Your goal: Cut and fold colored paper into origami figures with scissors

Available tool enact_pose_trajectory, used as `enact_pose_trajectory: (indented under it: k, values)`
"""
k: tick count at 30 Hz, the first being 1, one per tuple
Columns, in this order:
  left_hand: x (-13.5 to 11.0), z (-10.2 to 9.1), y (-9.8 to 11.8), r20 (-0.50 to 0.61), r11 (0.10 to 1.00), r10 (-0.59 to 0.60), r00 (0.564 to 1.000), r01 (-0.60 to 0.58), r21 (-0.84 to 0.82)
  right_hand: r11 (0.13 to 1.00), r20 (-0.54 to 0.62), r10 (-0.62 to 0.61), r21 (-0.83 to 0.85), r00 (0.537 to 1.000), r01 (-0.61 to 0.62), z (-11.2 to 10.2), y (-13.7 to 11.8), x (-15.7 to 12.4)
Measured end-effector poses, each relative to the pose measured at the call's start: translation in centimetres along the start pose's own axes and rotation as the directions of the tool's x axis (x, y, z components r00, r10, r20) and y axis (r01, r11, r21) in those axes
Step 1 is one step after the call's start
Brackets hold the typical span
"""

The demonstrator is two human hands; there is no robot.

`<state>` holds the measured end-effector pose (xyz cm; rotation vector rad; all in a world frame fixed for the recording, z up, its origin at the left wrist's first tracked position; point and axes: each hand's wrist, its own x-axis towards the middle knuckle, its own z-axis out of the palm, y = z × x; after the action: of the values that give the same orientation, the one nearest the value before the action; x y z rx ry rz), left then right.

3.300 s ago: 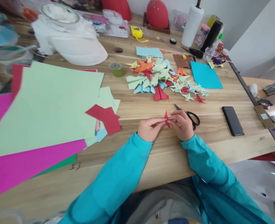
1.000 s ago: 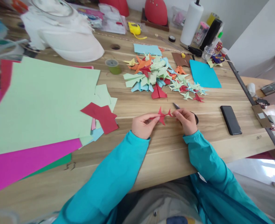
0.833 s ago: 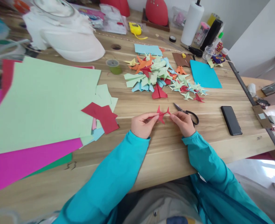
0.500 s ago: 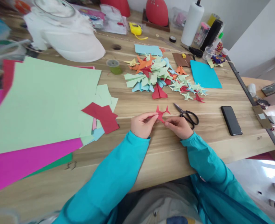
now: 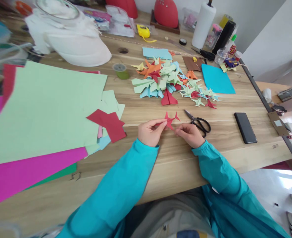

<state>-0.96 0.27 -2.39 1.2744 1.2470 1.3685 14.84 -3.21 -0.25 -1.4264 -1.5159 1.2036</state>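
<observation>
My left hand [image 5: 149, 133] pinches a small red folded paper figure [image 5: 170, 119] with pointed wings, held just above the wooden table [image 5: 178, 165]. My right hand [image 5: 190, 134] is curled beside it, and its pinched fingertips meet the figure's lower tip. Both arms are in teal sleeves. Black-handled scissors [image 5: 199, 123] lie on the table right behind my right hand.
A pile of folded paper figures [image 5: 170, 82] in several colours lies farther back. A blue sheet [image 5: 217, 78] and a black phone [image 5: 245, 127] are to the right. Large light green and pink sheets [image 5: 44, 109] with red scraps [image 5: 108, 124] cover the left.
My right hand let go of the figure's right wing tip and dropped toward me to its lower tip, uncovering the scissors. The figure stayed pinched in my left hand.
</observation>
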Motion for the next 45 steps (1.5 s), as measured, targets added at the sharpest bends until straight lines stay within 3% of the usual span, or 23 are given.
enact_pose_trajectory:
  k: [6,18,25,32,41,45]
  values:
    - [-0.1,0.1,0.0,0.009,0.999,0.042,0.999,-0.042,0.004,0.998,0.022,-0.039,-0.044,0.999,0.04,0.1,0.2,0.0]
    - [-0.1,0.0,0.2,0.036,0.998,-0.046,0.998,0.047,-0.033,1.0,0.01,-0.004,0.006,1.0,0.004,-0.1,0.2,0.1]
    - [-0.1,-0.1,0.6,0.142,0.996,-0.079,0.987,0.082,-0.018,0.967,-0.139,-0.029,0.247,0.99,0.063,0.0,0.1,-0.1]
    - [-0.4,-0.3,1.2,0.377,0.995,-0.077,0.923,0.097,-0.033,0.978,-0.197,-0.158,0.102,0.968,0.18,0.0,0.1,-0.2]
    - [-0.2,-0.6,1.2,0.39,0.998,-0.045,0.92,0.054,-0.014,0.963,-0.185,-0.269,-0.07,0.945,0.261,-0.2,-0.8,-0.3]
    - [-0.3,-0.4,0.9,0.4,0.998,-0.051,0.915,0.058,-0.006,0.975,-0.167,-0.219,-0.083,0.961,0.208,0.0,-0.6,-0.3]
